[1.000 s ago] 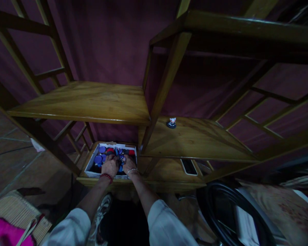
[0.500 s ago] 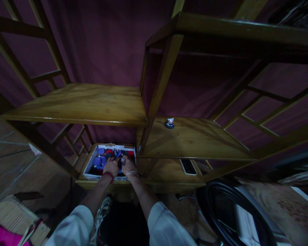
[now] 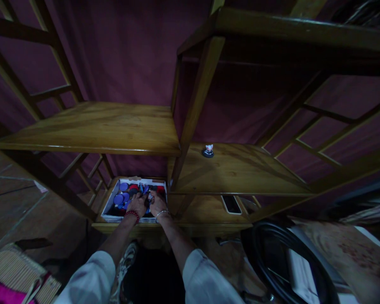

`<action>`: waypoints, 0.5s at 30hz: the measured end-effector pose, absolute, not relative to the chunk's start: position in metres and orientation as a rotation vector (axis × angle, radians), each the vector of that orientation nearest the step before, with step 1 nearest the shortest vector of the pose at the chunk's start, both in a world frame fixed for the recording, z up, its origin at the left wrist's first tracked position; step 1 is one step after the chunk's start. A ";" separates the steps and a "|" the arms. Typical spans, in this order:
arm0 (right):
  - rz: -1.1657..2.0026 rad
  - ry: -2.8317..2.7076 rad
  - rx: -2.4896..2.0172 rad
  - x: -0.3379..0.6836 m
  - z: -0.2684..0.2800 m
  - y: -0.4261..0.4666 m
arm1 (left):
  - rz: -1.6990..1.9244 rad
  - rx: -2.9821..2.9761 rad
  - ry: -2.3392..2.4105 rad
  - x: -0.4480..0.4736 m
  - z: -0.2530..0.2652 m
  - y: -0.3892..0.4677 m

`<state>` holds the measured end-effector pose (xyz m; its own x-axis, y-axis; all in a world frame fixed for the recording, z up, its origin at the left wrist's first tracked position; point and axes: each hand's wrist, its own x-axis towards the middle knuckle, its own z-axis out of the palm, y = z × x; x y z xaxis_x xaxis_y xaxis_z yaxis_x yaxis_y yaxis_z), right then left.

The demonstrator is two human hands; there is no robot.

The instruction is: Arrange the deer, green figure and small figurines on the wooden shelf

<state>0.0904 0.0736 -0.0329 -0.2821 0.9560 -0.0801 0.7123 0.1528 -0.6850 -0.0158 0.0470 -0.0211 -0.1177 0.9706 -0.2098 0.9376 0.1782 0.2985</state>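
Note:
A white box (image 3: pixel 107 207) on the lowest shelf holds a jumble of purple discs (image 3: pixel 118 199), red pieces and dark pieces. Both my hands are inside it, close together. My right hand (image 3: pixel 158 205), with a silvery bracelet, is closed on a small figurine (image 3: pixel 150 197) with pale and dark parts. Beside it, my left hand (image 3: pixel 137 205), wearing a red bead bracelet, has its fingers bent towards the figurine over a dark piece; what they grip is too small to make out. A similar figurine (image 3: pixel 208 150) on a dark round base stands on the right middle shelf.
Wooden shelves surround the box: a left shelf board (image 3: pixel 91 128) hangs above it, and an upright post (image 3: pixel 196 105) rises to the right. A phone-like dark object with a white rim (image 3: pixel 231 204) lies low right. A black coiled hose (image 3: pixel 256 253) sits near my right side.
The view has shifted slightly. Both hands stay in the box in nearly the same pose, with the small figurine still at the right fingertips.

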 end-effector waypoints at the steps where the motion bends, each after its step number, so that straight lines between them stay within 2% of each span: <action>1: 0.895 -2.051 -1.583 0.091 -0.033 0.073 | 0.137 1.800 2.112 -0.016 -0.021 0.047; 15: 1.023 -2.009 -1.471 0.089 -0.041 0.073 | 0.233 1.749 2.140 -0.020 -0.026 0.050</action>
<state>0.0892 0.0727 -0.0406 -0.3329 0.9403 -0.0700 0.6097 0.1580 -0.7767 -0.0203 0.0499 -0.0264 -0.1645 0.9707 -0.1752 0.9101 0.2179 0.3525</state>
